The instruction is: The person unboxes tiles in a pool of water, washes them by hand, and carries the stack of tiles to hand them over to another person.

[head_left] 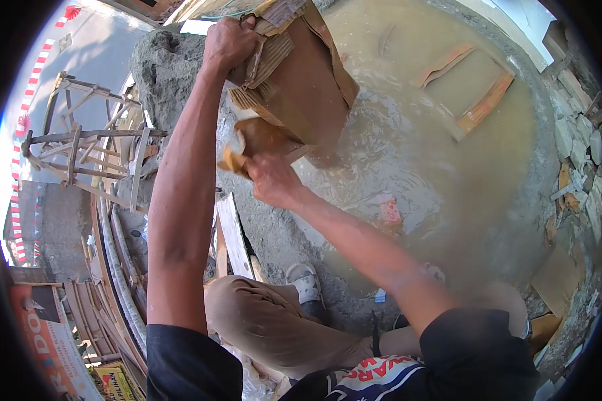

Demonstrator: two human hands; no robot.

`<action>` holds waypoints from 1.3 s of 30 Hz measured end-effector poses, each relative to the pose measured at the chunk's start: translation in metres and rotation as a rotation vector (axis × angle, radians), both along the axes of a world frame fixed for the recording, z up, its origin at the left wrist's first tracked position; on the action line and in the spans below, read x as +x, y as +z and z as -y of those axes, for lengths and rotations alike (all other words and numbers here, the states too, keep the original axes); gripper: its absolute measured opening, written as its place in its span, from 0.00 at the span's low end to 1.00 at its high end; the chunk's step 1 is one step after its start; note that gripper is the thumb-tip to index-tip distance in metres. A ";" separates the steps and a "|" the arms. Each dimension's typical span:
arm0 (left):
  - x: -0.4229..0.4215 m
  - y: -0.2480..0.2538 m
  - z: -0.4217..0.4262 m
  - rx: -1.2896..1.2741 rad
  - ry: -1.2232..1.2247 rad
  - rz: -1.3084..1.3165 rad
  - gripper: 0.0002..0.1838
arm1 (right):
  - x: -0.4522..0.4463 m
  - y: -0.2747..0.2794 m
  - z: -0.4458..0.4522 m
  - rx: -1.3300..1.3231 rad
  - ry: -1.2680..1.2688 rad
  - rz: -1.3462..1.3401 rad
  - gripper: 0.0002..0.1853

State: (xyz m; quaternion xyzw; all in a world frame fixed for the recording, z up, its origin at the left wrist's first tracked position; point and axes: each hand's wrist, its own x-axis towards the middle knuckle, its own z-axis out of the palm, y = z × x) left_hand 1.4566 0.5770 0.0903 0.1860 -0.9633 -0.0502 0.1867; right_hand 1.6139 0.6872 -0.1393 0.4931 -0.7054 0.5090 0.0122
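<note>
My left hand (229, 45) is closed on the upper edge of a brown cardboard box (301, 80), lifted and tilted at the rim of a pool of murky water (475, 194). The lower end of the box meets the water. Below it, my right hand (273, 179) grips a wet, folded cardboard flap (257, 137), which looks slightly blurred. Ripples spread on the water beside the box. Two cardboard strips (485, 103) float at the upper right, and a small pink scrap (390, 210) lies in the water near my right forearm.
A grey cement mound (170, 80) rises behind my left forearm. Further left stands a wooden frame (80, 144), with poles and planks (114, 260) below it. Broken tile pieces (578, 147) line the right edge. My bent knee (247, 301) is at the pool's near side.
</note>
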 end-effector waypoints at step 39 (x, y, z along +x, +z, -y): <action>0.098 -0.123 -0.024 1.444 -0.414 -0.727 0.40 | -0.179 0.175 -0.028 -0.290 -0.183 0.761 0.15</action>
